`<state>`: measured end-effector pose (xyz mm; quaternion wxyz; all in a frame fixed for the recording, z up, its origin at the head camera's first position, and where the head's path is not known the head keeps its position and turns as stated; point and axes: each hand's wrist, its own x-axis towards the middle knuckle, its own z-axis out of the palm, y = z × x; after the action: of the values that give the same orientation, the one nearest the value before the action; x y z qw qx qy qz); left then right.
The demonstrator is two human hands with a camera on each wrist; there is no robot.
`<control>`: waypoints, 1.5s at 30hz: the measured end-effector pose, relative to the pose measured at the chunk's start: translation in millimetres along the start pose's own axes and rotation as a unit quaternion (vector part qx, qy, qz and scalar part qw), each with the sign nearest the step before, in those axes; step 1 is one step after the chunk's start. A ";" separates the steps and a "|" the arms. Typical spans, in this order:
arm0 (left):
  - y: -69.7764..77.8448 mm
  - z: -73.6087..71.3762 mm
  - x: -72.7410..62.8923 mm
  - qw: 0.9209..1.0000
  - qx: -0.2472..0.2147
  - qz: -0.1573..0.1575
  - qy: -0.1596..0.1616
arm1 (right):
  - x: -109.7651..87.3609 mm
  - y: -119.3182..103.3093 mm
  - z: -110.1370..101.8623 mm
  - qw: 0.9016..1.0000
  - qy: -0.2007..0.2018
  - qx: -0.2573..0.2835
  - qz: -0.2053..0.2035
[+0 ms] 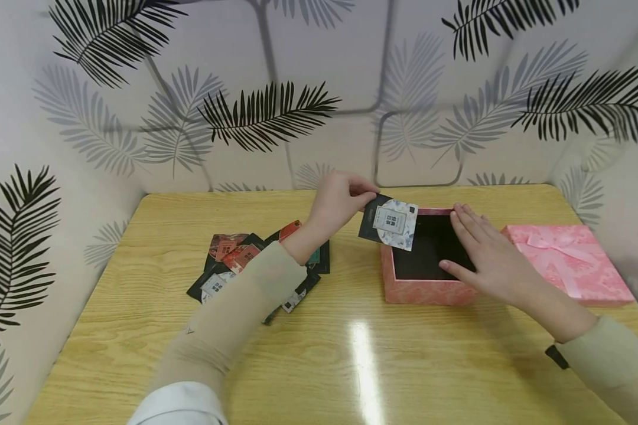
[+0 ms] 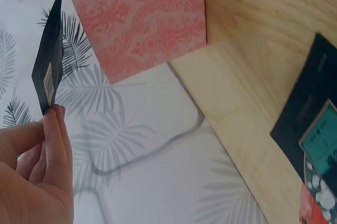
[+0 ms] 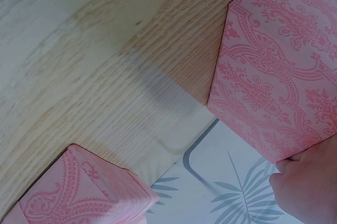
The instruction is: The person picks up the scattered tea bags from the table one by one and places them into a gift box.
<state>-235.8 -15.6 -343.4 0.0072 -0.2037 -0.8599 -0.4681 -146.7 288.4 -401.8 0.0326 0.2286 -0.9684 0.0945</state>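
One packet (image 1: 390, 222), pinched by left hand (image 1: 338, 200), points lengthwise rightward; right hand (image 1: 488, 258) outstretched.

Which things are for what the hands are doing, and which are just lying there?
Seem to be part of it:
dark packet, pinched by the left hand
open pink box, under the right hand
packet pile, likely more of the same

Seem just there:
pink lid, untouched beside the box
table
leaf-patterned wall

Holds both arms (image 1: 234, 321) out in front, pinches with the left hand (image 1: 340, 198), and spreads the right hand (image 1: 484, 260), thumb (image 1: 459, 271) apart.
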 end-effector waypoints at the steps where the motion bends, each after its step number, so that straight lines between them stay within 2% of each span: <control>1: 0.3 3.1 1.1 1.000 -0.006 0.001 -0.003 | 0.1 -0.1 -0.1 1.000 0.001 0.000 -0.001; 9: 5.8 25.8 7.0 0.999 -0.034 0.004 -0.008 | 0.2 -0.9 -0.4 1.000 0.001 0.002 0.001; 14: 7.7 37.9 7.0 1.000 -0.007 0.007 -0.010 | 0.4 -1.3 -0.4 1.000 0.001 0.003 0.003; 21: 10.7 54.5 6.9 0.999 0.019 0.013 -0.033 | 0.5 -1.9 -1.2 1.000 -0.002 0.002 0.005; 28: 14.6 70.1 5.0 0.998 0.042 0.036 -0.042 | 0.8 -1.5 -1.4 1.000 -0.003 0.003 0.000; 32: 16.7 75.6 4.4 0.995 0.061 0.047 -0.057 | 0.3 -0.3 0.1 1.000 0.003 0.003 -0.005; 37: 16.6 80.2 3.5 0.991 0.098 0.044 -0.082 | 0.1 0.8 0.9 1.000 -0.004 0.003 -0.002; 45: 15.6 85.3 5.0 0.979 0.157 0.061 -0.113 | 0.7 1.0 1.8 1.000 -0.006 0.003 -0.003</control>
<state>-219.6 62.5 -377.8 -0.0291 -0.3037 -0.9040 -0.2995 -147.8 288.7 -403.6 0.0261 0.2323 -0.9675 0.0960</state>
